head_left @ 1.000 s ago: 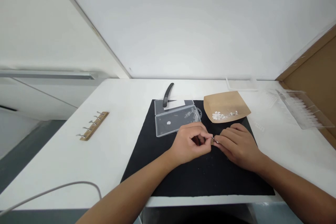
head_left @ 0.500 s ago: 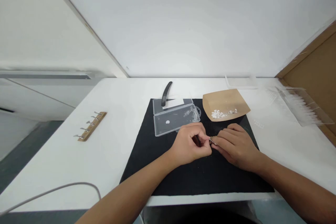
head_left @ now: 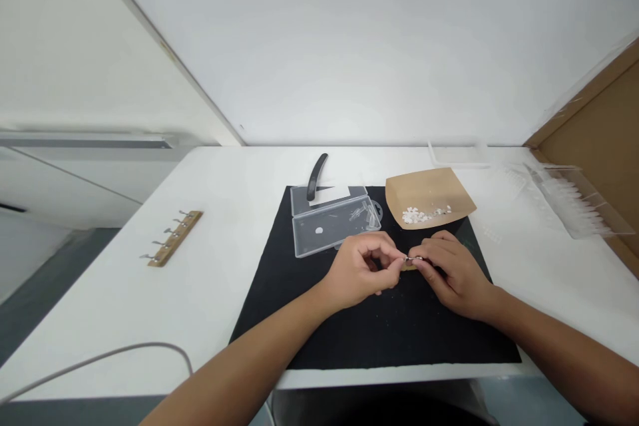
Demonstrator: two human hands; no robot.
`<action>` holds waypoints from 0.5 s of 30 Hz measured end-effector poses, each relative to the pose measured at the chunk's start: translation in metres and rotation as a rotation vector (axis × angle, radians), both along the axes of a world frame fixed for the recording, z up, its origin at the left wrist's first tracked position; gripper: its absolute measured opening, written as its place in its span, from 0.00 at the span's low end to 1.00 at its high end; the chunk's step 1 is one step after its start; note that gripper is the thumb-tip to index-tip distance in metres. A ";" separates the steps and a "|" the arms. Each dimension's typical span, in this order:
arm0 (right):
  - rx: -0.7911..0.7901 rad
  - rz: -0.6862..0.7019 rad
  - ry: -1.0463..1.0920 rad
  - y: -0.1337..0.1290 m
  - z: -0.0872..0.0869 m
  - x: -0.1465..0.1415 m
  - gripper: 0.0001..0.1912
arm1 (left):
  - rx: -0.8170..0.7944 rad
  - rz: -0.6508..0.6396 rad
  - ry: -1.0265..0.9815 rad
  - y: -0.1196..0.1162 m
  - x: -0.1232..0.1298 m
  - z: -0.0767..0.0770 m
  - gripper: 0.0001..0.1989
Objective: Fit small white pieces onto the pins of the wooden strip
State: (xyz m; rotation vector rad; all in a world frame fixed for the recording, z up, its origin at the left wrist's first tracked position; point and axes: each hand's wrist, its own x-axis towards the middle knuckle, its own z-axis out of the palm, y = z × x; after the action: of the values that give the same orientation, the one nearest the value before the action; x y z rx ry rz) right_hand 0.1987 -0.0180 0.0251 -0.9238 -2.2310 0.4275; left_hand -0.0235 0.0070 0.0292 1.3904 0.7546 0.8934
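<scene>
Over the black mat [head_left: 349,333], my two hands meet fingertip to fingertip. My left hand [head_left: 364,269] is closed in a pinch at the left end of a small shiny metal piece [head_left: 414,258]; whatever sits between its fingertips is too small to name. My right hand [head_left: 452,273] closes its thumb and fingers on the metal piece from the right. Just under the fingertips shows a bit of a light wood-coloured piece [head_left: 410,267], mostly hidden by the hands.
An open clear plastic case [head_left: 324,239] lies behind my left hand, with small clear pieces inside. A black curved nail file [head_left: 315,178] rests across its lid. Brown paper tray [head_left: 432,186] holds white bits. At left stands a wooden strip with metal clips [head_left: 174,239]; plastic trays [head_left: 574,203] are at right.
My right hand's thumb has spread lower and its fingers have shifted slightly. The metal piece now lies more level, and the wood-coloured piece beneath it has come into view.
</scene>
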 end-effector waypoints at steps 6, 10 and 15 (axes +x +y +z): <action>-0.002 -0.012 0.013 0.001 0.000 0.001 0.07 | 0.004 -0.022 -0.017 0.000 -0.002 0.001 0.07; 0.111 -0.013 -0.056 0.003 0.000 0.003 0.06 | 0.084 -0.006 -0.014 0.002 -0.001 -0.002 0.05; 0.227 -0.015 -0.121 0.002 0.004 0.003 0.05 | 0.379 0.056 0.024 0.004 -0.001 -0.005 0.03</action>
State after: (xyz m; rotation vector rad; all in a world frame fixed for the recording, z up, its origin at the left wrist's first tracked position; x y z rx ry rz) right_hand 0.2020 -0.0158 0.0294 -0.8651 -2.3218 0.1094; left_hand -0.0245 0.0114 0.0244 1.7209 0.6664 1.1058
